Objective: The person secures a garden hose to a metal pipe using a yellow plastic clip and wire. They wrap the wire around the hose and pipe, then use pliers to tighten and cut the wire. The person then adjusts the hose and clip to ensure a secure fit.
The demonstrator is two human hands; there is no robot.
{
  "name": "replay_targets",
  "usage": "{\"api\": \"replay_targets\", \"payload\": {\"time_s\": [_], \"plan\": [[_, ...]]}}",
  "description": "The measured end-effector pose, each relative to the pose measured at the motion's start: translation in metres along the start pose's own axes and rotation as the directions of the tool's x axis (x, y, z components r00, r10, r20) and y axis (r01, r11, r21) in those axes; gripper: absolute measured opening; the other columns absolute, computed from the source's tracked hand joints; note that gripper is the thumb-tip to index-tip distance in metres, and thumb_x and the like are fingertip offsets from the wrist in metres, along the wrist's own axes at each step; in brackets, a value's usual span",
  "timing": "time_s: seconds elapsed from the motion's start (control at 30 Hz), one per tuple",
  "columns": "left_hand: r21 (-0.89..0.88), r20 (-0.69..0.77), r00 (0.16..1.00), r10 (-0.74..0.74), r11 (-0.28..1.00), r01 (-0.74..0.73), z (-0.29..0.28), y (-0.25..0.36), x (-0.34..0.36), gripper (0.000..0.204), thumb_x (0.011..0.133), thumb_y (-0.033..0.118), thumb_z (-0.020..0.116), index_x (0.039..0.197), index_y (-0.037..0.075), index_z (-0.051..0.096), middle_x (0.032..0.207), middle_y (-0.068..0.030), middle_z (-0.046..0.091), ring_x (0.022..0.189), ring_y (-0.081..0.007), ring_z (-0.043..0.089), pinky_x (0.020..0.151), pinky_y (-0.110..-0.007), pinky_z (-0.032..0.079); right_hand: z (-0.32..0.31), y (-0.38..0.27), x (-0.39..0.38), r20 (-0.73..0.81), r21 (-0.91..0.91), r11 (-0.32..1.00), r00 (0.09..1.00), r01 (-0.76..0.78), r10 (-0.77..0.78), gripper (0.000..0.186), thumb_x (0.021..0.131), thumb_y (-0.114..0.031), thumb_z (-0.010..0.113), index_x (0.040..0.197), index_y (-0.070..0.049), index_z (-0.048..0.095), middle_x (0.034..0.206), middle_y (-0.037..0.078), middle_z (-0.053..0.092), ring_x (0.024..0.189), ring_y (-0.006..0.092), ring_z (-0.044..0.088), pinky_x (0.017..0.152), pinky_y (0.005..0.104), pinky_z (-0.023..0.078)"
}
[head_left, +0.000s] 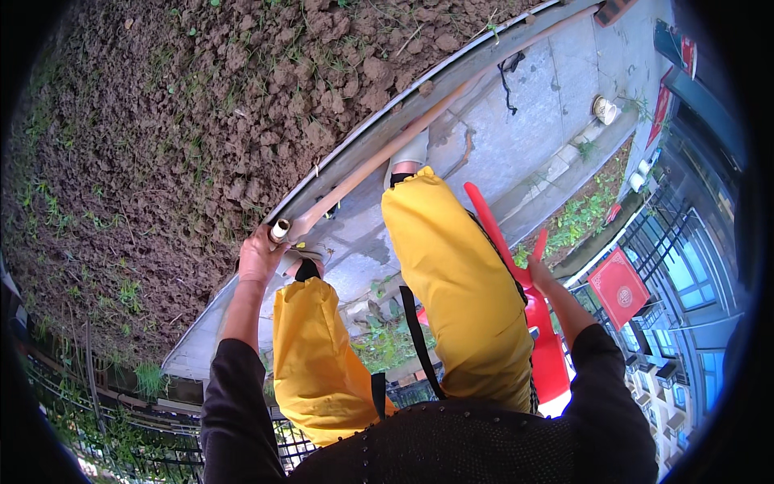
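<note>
My left hand (260, 256) is closed around a short pale tube (280, 231) with a brownish rim, at the edge of the soil. The near end of a long wooden pole (367, 172) lies right beside it; whether tube and pole are joined I cannot tell. On the right, the fingers of my right hand (545, 277) wrap round part of a red plastic chair (550, 355). Two red chair parts stick out past that hand, while my yellow-covered leg hides some of the chair.
Loose brown soil (201, 121) fills the upper left, bordered by a concrete curb (355, 153). Grey paving (516, 121) lies beyond my feet, with a dark cord (507, 85) and a pale bucket (604, 110) on it. A planted strip (584, 210) and a red sign (619, 288) are at the right.
</note>
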State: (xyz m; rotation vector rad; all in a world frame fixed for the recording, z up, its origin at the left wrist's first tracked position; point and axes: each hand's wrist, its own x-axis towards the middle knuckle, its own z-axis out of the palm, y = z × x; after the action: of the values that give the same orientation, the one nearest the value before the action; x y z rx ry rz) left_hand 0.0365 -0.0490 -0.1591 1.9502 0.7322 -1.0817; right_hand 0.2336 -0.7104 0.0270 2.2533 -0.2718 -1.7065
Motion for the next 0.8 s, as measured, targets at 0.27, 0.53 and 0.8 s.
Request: {"api": "replay_targets", "payload": {"time_s": [0.27, 0.53, 0.8], "plan": [[0.003, -0.073, 0.996, 0.054, 0.999, -0.054, 0.009, -0.006, -0.001, 0.047, 0.074, 0.027, 0.083, 0.107, 0.003, 0.061, 0.094, -0.0199, 0.071, 0.086, -0.038, 0.069, 0.079, -0.045, 0.056, -0.166, -0.072, 0.06, -0.035, -0.141, 0.981, 0.991, -0.132, 0.129, 0.075, 0.099, -0.055, 0.036, 0.134, 0.012, 0.043, 0.129, 0.039, 0.052, 0.124, 0.0487, 0.05, 0.105, 0.0485, 0.041], [-0.013, -0.089, 0.996, 0.028, 0.999, -0.03, 0.005, -0.001, -0.002, 0.039, 0.076, 0.023, 0.081, 0.102, 0.002, 0.061, 0.096, -0.0219, 0.07, 0.087, -0.0401, 0.068, 0.077, -0.045, 0.056, -0.217, -0.146, 0.162, 0.215, -0.515, 0.842, 0.975, 0.161, -0.055, 0.056, 0.102, -0.049, 0.033, 0.133, -0.005, 0.051, 0.125, 0.035, 0.056, 0.118, 0.0485, 0.055, 0.102, 0.0475, 0.044], [0.002, -0.076, 0.996, 0.038, 0.999, -0.038, 0.004, 0.0, -0.003, 0.046, 0.074, 0.025, 0.083, 0.104, 0.001, 0.059, 0.096, -0.0211, 0.07, 0.087, -0.0397, 0.068, 0.078, -0.045, 0.055, -0.223, -0.171, 0.145, 0.026, -0.642, 0.752, 0.984, 0.149, -0.174, 0.048, 0.104, -0.045, 0.031, 0.136, -0.013, 0.046, 0.119, 0.034, 0.059, 0.117, 0.0434, 0.058, 0.098, 0.0482, 0.047]]}}
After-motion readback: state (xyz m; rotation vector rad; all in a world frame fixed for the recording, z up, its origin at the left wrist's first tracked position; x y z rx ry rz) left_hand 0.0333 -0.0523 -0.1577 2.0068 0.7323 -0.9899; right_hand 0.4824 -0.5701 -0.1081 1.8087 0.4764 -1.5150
